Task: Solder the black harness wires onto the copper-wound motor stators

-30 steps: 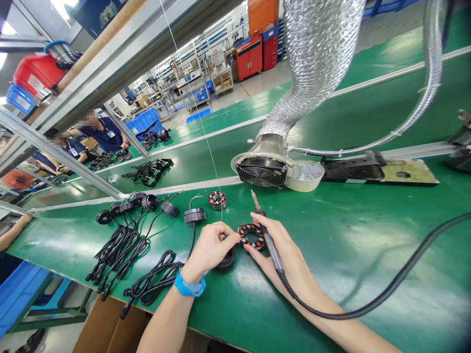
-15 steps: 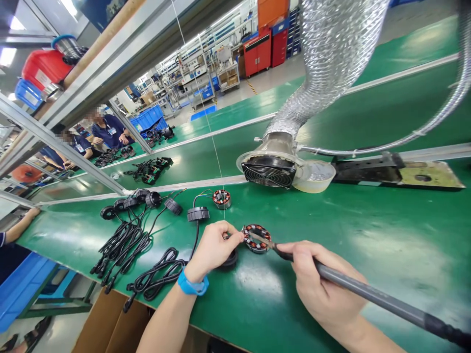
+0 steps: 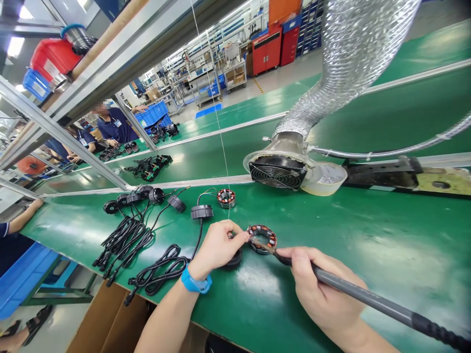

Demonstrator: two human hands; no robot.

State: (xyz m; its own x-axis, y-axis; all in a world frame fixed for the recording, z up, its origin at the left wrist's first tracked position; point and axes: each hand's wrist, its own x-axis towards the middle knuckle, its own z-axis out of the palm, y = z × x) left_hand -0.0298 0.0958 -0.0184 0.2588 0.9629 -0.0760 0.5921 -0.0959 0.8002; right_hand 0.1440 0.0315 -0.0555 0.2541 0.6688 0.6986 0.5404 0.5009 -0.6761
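The left hand point(image 3: 217, 247), a bright blue wristband point(image 3: 196, 283) at its wrist, is closed, its fingertips point(image 3: 243, 236) pinching the left edge of a round stator ring of dark laminated steel with red-and-copper coils point(image 3: 262, 239). The ring lies close above the green tabletop point(image 3: 368, 245), though whether it rests there is hard to tell. The right hand point(image 3: 316, 287) is clenched around a long grey soldering iron point(image 3: 360, 294) and comes in from 4 o'clock of the ring, the iron's slim metal tip point(image 3: 263, 243) reaching onto the coils. Just below the left hand sits a round black cup point(image 3: 233, 258). A second wound stator ring point(image 3: 225, 198) lies at 12 o'clock, beside a round black housing with a cable point(image 3: 201, 212), and coiled black cables point(image 3: 125, 240) spread at 9 o'clock.

Good control here seems to depend on a firm pinch, a short, steady grip near the iron's tip, and contact only at the intended spot, sparing neighbouring coils.
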